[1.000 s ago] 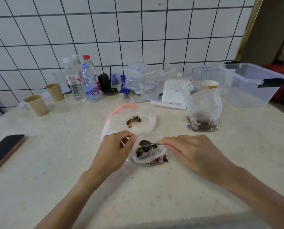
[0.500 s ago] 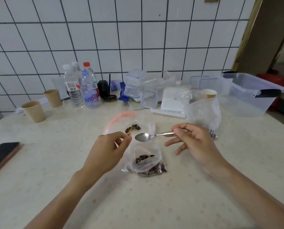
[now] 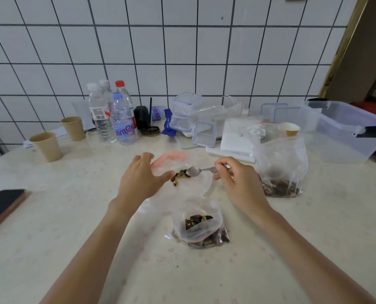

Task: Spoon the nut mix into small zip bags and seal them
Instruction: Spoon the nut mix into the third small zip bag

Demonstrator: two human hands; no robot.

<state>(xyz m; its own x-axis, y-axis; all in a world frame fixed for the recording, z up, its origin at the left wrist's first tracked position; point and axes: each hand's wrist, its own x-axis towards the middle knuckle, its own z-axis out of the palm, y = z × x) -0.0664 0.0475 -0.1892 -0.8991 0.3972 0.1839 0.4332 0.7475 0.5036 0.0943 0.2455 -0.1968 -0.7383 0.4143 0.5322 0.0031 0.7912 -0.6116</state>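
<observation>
The right hand point(image 3: 239, 183) pinches the handle of a small silver metal spoon point(image 3: 201, 170), its grip closed on that handle, and the bowl points left, touching a little heap of dark nuts and seeds point(image 3: 180, 175). That heap lies in a large clear plastic bag with a pink zip strip point(image 3: 171, 157), spread flat on the pale speckled counter point(image 3: 62, 227). The left hand point(image 3: 142, 181) hovers at the left edge of this bag with fingers spread wide, holding nothing. Nearer the person stands a small clear zip bag point(image 3: 201, 229), mouth open, partly filled with the dark nut mix and free of both hands. To the right, just beyond the right hand, a taller clear plastic bag point(image 3: 281, 170) holds more mix at its bottom. Far left stand two tan paper cups point(image 3: 46, 145) and clear water bottles point(image 3: 112, 119); a black phone point(image 3: 3, 205) lies at the left edge.
</observation>
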